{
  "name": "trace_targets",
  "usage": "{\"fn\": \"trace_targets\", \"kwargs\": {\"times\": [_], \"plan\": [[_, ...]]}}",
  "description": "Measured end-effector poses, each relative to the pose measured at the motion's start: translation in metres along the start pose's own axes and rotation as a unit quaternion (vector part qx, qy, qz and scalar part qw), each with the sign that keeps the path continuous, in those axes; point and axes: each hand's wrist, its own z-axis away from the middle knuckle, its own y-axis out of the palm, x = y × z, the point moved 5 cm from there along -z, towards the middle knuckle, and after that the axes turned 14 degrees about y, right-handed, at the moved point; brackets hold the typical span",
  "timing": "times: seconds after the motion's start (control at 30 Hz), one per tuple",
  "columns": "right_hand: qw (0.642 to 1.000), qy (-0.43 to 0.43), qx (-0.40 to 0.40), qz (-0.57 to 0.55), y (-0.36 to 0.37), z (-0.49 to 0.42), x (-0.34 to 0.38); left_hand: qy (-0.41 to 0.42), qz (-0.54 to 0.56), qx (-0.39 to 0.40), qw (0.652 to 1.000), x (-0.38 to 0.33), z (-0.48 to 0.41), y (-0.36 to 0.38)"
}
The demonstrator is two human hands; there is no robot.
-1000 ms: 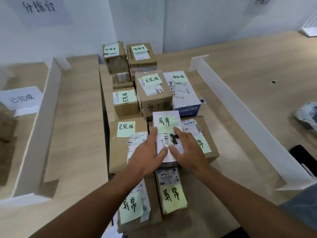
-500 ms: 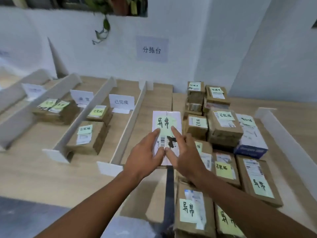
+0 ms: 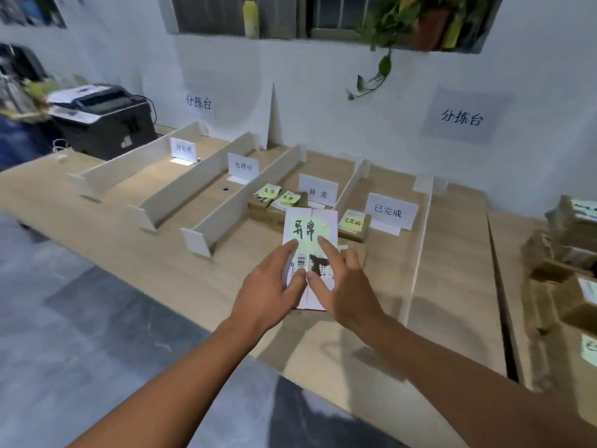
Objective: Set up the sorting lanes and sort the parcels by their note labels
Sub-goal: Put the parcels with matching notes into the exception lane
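Both hands hold a white parcel (image 3: 310, 227) with a green note reading 异常 above the table's front part. My left hand (image 3: 269, 287) grips its left side and my right hand (image 3: 344, 284) its right side, thumbs on top. White dividers (image 3: 226, 202) form lanes on the wooden table (image 3: 145, 240). Sign cards mark them: 待处理 (image 3: 183, 149), 处理中 (image 3: 244, 166), 异常 (image 3: 318, 190) and 已完成 (image 3: 391, 211). Two brown parcels with green notes (image 3: 274, 202) lie in the 异常 lane. One brown parcel (image 3: 352, 225) lies in the 已完成 lane.
A heap of brown parcels with green notes (image 3: 568, 253) lies at the right edge. A black printer (image 3: 103, 119) stands at the far left of the table. The wall behind carries two 分拣台 signs, and a plant hangs from the window sill. Grey floor lies at left.
Both hands lifted the white 异常 parcel off the heap and carried it left toward the lanes. My view swung left, so the heap is now at the right edge.
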Motion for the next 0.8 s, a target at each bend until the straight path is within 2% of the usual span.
{"fn": "trace_targets", "kwargs": {"times": [0.23, 0.37, 0.67, 0.8], "plan": [[0.997, 0.066, 0.041, 0.001, 0.131, -0.102, 0.011, -0.039, -0.016, 0.021, 0.999, 0.144, -0.053, -0.019], [0.995, 0.067, 0.079, -0.003, 0.198, -0.164, 0.003, -0.066, -0.017, 0.05, 0.996, 0.225, -0.092, -0.009], [0.98, 0.161, 0.114, -0.009, 0.328, -0.277, -0.019, -0.118, 0.029, 0.178, 0.977, 0.391, -0.179, 0.021], [0.968, 0.222, 0.115, -0.011, 0.376, -0.309, -0.037, -0.108, 0.03, 0.217, 0.97, 0.449, -0.204, 0.045]]}}
